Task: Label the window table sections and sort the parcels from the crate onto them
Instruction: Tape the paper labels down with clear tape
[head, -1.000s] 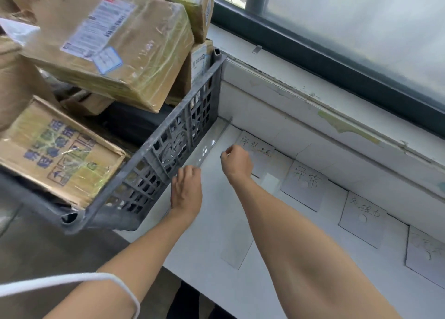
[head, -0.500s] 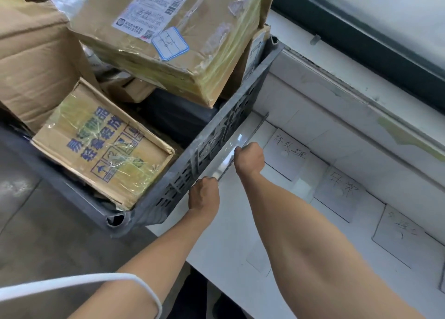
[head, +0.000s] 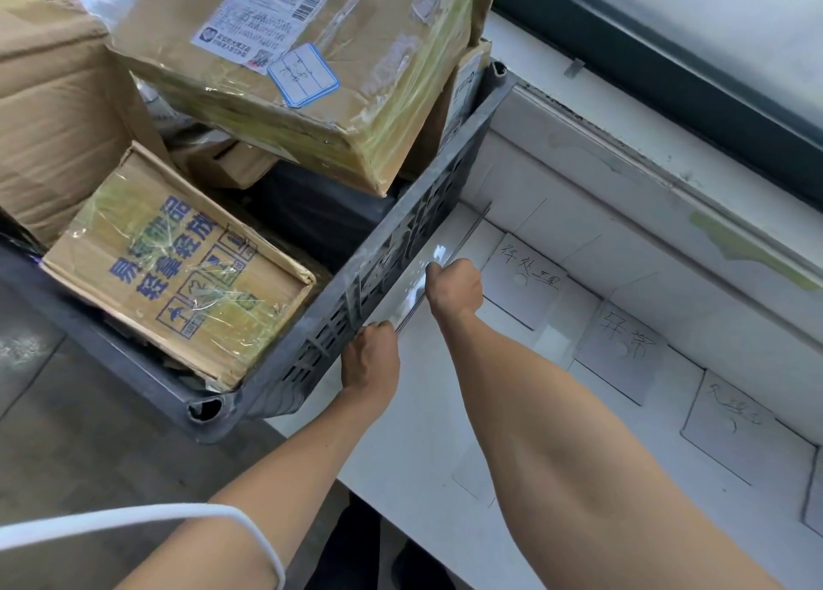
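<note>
At the bench's [head: 401, 433] left end, against the crate [head: 311, 353], left hand [head: 372, 360] and right hand [head: 455, 287] grip a clear sheet [head: 416, 293] on edge. Nudging the crate could topple its overhanging top parcel [head: 311, 81].

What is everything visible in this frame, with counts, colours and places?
grey plastic lattice crate: one, grey, left of the table
brown cardboard parcels: at least four, brown, taped, piled in the crate
white table: one, white, below the window
handwritten paper labels: three readable, white, in a row along the table's back
clear plastic sheet: one, transparent, beside the crate wall
dark window frame: one, dark, top right
white cable: one, white, bottom left
left hand: grips the sheet's near end
right hand: grips the sheet farther along
</note>
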Demonstrator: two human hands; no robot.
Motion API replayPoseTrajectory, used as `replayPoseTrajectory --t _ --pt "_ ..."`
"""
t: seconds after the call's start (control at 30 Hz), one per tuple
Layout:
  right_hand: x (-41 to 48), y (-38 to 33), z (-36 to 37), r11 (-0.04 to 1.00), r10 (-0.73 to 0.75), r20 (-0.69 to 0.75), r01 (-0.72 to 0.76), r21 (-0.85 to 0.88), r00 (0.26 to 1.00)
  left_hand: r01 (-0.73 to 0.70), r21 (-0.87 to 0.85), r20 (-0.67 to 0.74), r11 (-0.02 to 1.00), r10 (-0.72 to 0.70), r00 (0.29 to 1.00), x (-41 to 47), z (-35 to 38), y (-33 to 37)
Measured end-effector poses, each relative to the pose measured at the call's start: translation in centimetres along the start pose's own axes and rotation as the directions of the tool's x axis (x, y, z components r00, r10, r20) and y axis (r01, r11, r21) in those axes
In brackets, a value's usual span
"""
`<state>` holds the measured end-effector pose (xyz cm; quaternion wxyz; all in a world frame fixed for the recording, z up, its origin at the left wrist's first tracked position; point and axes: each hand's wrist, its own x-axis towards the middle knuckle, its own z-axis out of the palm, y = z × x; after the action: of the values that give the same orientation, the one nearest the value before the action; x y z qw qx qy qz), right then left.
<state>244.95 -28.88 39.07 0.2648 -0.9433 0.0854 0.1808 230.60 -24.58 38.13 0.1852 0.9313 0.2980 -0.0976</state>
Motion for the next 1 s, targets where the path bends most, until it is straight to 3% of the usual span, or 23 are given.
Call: replayPoseTrajectory --t 0.43,0.67,1.0 --pt "-0.2 -0.2 -0.4 0.999 -0.033 -0.068 0.032 -0.01 0.997 -0.026 -0.175 -0.071 0.984 0.013 0.997 -1.5 -2.1 -0.5" --pt "-1.1 -0.2 -1.1 1.0 -0.029 -0.103 0.03 0.008 0.994 -0.084 -0.111 -0.143 0.99 0.068 0.987 -2.6 -2.6 0.3" --pt "-2.0 0.4 -4.7 0.998 -0.06 -0.147 0.064 0.024 0.987 -0.143 -0.053 -0.12 0.988 0.135 0.984 -4.1 -3.5 2.5"
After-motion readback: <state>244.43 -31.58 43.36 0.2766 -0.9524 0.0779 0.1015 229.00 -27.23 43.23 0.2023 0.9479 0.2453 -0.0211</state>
